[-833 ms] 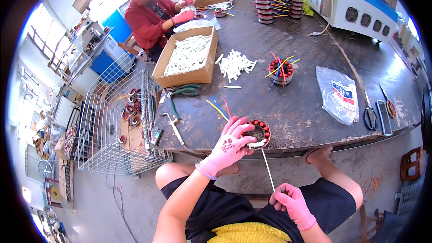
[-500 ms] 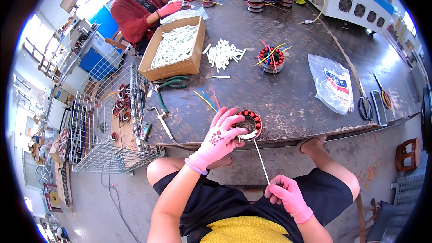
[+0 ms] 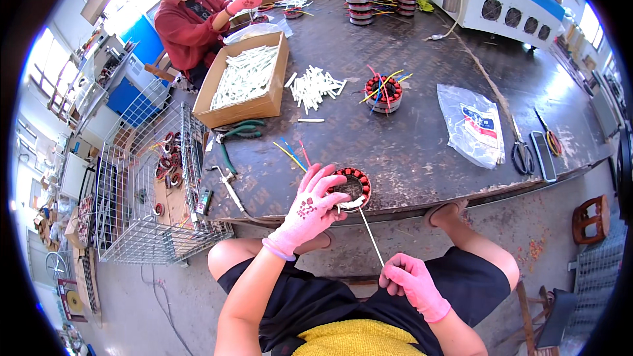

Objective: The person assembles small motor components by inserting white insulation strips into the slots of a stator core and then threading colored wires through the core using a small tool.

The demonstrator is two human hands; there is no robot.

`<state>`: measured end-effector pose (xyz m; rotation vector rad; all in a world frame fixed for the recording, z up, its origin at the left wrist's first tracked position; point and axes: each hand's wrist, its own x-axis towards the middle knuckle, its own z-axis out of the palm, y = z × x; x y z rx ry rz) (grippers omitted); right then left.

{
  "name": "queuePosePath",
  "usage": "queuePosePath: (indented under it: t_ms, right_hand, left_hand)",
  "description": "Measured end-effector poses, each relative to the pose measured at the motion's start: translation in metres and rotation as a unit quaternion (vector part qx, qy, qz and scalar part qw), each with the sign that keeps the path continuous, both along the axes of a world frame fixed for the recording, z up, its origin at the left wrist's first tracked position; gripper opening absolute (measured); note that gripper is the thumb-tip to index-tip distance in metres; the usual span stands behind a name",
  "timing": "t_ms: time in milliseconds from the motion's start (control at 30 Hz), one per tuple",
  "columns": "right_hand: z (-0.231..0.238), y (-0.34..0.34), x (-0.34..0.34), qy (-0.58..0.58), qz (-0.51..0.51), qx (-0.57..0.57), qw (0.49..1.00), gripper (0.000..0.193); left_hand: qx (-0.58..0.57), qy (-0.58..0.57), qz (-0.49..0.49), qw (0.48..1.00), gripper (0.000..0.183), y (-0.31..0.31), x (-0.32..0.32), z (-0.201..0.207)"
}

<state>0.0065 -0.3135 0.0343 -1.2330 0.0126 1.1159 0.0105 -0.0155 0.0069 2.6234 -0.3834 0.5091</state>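
Observation:
A ring-shaped motor stator (image 3: pixel 362 182) with red windings sits at the table's near edge. My left hand (image 3: pixel 307 209), in a pink glove, lies over its left side with fingers and thumb closed round the rim. Blue, yellow and red leads (image 3: pixel 290 153) stick out beyond those fingers. From the stator's near side a white cord (image 3: pixel 372 237) runs taut toward my lap. Its lower end is pinched in my gloved right hand (image 3: pixel 414 286). A short white piece shows beside my left thumb; how it is fixed is hidden.
Beyond lie loose white sleeves (image 3: pixel 315 88), a cardboard box (image 3: pixel 277 95), another stator (image 3: pixel 384 94) and green-handled pliers (image 3: pixel 241 130). A plastic bag (image 3: pixel 469 125), scissors (image 3: pixel 522 156) and a phone (image 3: pixel 544 157) lie right. A wire cart (image 3: pixel 142 224) stands left; a co-worker (image 3: pixel 191 33) sits at far left.
My view has shifted slightly, moving the whole scene a little left in the picture. My grip on the stator and cord looks the same. The co-worker's hands have risen.

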Motion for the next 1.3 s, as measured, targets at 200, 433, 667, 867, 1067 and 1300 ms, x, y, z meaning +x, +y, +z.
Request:
queuePosePath:
  t_ms: [200, 433, 667, 867, 1067, 1300]
  right_hand:
    - [-0.009, 0.014, 0.008, -0.020, -0.030, 0.029, 0.999, 0.020]
    - [-0.029, 0.041, 0.022, -0.029, -0.044, 0.043, 0.998, 0.022]
    - [-0.042, 0.062, 0.041, -0.069, -0.061, 0.050, 0.994, 0.020]
    - [-0.028, 0.065, 0.043, -0.120, -0.079, 0.096, 0.985, 0.027]
    - [-0.028, 0.066, 0.058, -0.140, -0.035, 0.138, 0.980, 0.035]
    - [-0.032, 0.081, 0.062, -0.180, -0.052, 0.085, 0.979, 0.021]
  left_hand:
    - [-0.006, 0.000, -0.001, 1.000, 0.037, -0.001, 0.002, 0.006]
    - [0.007, 0.015, 0.007, 1.000, 0.040, -0.003, -0.001, 0.005]
    - [-0.033, 0.012, 0.030, 0.999, 0.045, -0.013, 0.000, 0.013]
    - [-0.064, 0.002, 0.079, 0.995, 0.050, -0.017, -0.006, 0.003]
    - [-0.074, -0.028, 0.058, 0.995, 0.050, -0.021, -0.001, 0.002]
    - [-0.067, -0.039, -0.010, 0.997, 0.041, -0.020, 0.003, 0.006]
